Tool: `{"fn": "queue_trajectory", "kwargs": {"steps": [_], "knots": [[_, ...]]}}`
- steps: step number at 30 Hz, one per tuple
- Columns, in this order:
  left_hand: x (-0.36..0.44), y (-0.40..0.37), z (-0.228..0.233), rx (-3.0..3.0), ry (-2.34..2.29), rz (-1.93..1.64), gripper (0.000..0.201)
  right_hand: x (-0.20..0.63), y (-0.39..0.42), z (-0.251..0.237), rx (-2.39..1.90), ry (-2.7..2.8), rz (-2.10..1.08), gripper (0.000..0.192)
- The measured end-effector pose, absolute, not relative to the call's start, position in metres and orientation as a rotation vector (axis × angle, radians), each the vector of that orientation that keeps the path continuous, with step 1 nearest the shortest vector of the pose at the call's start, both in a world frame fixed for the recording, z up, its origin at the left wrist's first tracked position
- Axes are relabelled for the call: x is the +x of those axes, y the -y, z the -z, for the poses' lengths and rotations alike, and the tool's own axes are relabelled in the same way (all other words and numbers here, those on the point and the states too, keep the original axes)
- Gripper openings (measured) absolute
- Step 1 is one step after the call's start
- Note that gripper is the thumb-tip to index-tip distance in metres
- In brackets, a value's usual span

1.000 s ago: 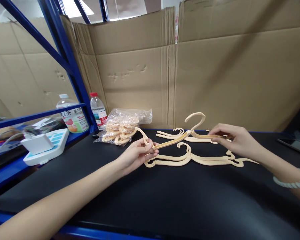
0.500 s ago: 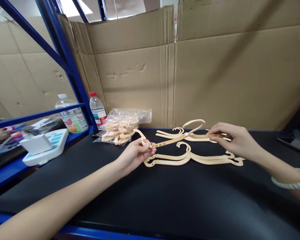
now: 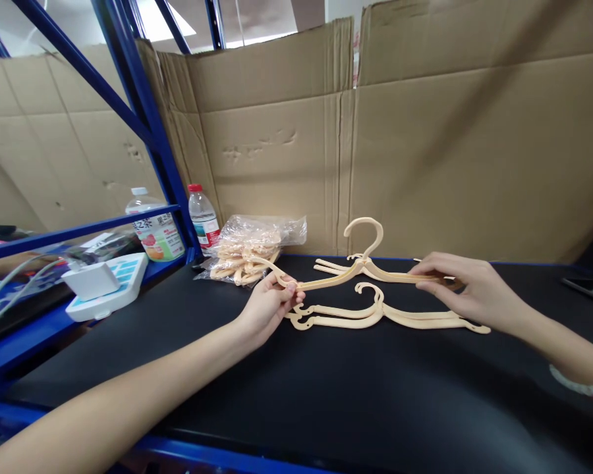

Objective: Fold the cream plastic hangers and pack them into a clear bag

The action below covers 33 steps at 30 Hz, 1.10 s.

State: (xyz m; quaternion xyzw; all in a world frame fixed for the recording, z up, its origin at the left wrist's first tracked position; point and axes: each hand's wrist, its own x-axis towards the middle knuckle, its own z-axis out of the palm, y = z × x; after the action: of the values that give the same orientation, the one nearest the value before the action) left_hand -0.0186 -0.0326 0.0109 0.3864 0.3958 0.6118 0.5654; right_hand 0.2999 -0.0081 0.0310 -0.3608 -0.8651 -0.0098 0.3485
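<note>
A cream-coloured clothes hanger [image 3: 333, 281] is held above the black table between my two hands, its hook pointing up. My left hand [image 3: 269, 299] pinches the hanger's left end, where a curved tip sticks out past the fingers. On the other side, my right hand [image 3: 452, 283] grips the right arm of the same hanger, its end partly covered by the fingers. Just below lie stacked hangers [image 3: 356, 322] with their hooks toward the back. Further behind, more hangers [image 3: 332, 266] lie on the table, partly hidden by the held one.
Clear plastic bags of hangers [image 3: 250, 253] lie at the back left. Beside them stand a red-capped bottle [image 3: 205, 220] and a larger bottle [image 3: 158, 234]. A white power strip [image 3: 128, 283] with a plugged-in adapter is at the left. Cardboard [image 3: 286, 151] walls the back; a dark flat device [image 3: 590, 289] lies far right.
The held hanger has been turned so its hook, tilted right before, now stands upright with its opening to the left. Both hands keep their hold. The view has shifted slightly left.
</note>
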Motion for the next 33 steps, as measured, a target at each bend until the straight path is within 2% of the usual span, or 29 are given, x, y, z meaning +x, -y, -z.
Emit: {"fn": "queue_trajectory", "kwargs": {"steps": [7,11,13,15,18,21,25,27,30,33], "knots": [[-0.017,0.03,-0.012,0.874,-0.932,-1.479,0.018,0.304,0.007,-0.033,-1.028,2.21,-0.026,0.02],[-0.019,0.032,-0.011,1.003,-0.96,-1.378,0.005,0.309,0.005,-0.038,-1.136,2.099,-0.262,0.025],[-0.016,0.041,-0.01,1.342,-1.018,-1.246,0.006,0.314,0.005,-0.043,-1.175,2.057,-0.429,0.029],[-0.011,0.054,-0.01,1.945,-0.988,-1.079,0.007,0.32,0.005,-0.049,-1.194,2.059,-0.595,0.031],[-0.002,0.076,-0.014,2.69,-0.546,-0.688,0.017,0.328,0.006,-0.056,-1.191,2.125,-0.837,0.03],[0.002,0.085,-0.017,2.979,-0.426,-0.508,0.026,0.333,0.008,-0.057,-1.177,2.22,-1.021,0.026],[0.0,0.079,-0.014,3.068,-0.441,-0.49,0.027,0.331,0.011,-0.056,-1.24,2.336,-1.202,0.017],[-0.001,0.076,-0.012,3.056,-0.434,-0.529,0.025,0.329,0.012,-0.056,-1.307,2.426,-1.157,0.012],[0.0,0.075,-0.01,3.072,-0.421,-0.508,0.023,0.328,0.013,-0.056,-1.344,2.623,-0.865,0.006],[0.001,0.076,-0.011,3.075,-0.451,-0.476,0.023,0.329,0.012,-0.054,-1.343,2.738,-0.729,0.008]]}}
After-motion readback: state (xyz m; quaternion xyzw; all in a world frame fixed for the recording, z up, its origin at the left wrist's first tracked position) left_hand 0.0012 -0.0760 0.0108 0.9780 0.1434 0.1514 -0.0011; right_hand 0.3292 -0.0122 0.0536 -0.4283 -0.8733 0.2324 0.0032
